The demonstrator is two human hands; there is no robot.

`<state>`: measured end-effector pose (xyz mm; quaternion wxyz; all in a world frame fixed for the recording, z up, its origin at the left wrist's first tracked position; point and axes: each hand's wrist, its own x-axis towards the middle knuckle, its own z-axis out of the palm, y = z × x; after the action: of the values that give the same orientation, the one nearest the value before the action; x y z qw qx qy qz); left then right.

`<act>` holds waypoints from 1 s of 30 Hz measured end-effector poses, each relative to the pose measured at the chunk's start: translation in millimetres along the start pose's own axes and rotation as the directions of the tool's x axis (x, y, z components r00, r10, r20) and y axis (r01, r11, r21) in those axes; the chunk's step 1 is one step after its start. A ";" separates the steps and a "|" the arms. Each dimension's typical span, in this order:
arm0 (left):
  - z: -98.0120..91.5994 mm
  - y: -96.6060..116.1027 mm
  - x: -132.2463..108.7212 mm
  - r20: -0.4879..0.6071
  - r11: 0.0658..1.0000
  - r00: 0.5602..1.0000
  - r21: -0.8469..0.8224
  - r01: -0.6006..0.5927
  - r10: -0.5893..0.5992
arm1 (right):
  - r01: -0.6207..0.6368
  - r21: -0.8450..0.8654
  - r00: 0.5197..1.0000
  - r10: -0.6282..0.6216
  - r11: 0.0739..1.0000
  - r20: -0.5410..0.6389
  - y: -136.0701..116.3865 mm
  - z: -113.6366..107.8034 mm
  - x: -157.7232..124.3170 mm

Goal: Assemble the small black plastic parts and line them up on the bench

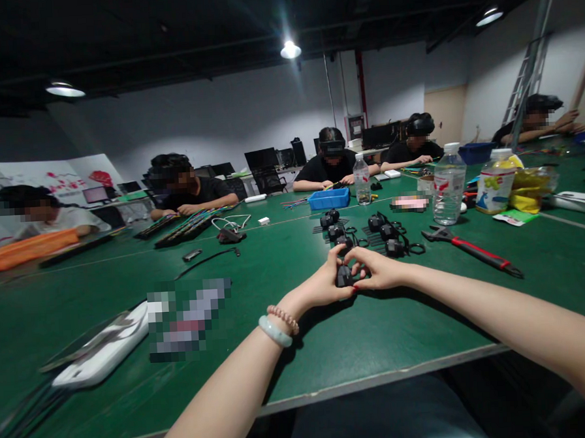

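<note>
Both of my hands close in on one small black part (344, 276) just above the green table (299, 349). My left hand (325, 279) grips it from the left between thumb and fingers. From the other side my right hand (376, 268) has its fingers curled at the same part, thumb against its lower edge. Fingers cover much of it, so its exact kind does not show. Right behind my hands lie several similar black parts (382, 229) with rings and thin prongs, in two rough rows.
An adjustable wrench (475, 252) with red handles lies to the right. Beyond it stand a clear bottle (448, 185) and a labelled bottle (494, 181). A blue tray (329, 199) sits farther back. At left is a white power strip (103, 346). Several people work around the table.
</note>
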<state>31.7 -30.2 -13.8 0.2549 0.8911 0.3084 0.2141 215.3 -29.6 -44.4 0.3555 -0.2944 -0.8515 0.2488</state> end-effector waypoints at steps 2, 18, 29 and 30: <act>-0.2 -0.1 -0.1 0.003 1.000 1.000 -0.001 -0.003 0.003 | 0.001 -0.006 1.000 -0.001 1.000 0.000 0.5 0.3 0.2; 1.2 -0.9 0.1 0.002 1.000 1.000 -0.003 -0.013 0.013 | 0.011 -0.047 1.000 -0.010 0.999 0.021 -4.1 -4.7 1.0; 2.0 -1.5 0.3 -0.005 1.000 1.000 0.004 -0.001 0.001 | 0.002 -0.039 1.000 -0.001 0.999 0.030 0.2 -3.9 1.7; 2.1 -1.5 0.3 -0.006 1.000 1.000 0.007 0.000 0.000 | 0.002 -0.041 0.999 -0.001 0.999 0.033 0.6 -4.1 1.6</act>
<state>32.4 -29.7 -16.2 0.2511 0.8913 0.3099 0.2156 217.6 -27.1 -41.5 0.3354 -0.2969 -0.8624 0.2358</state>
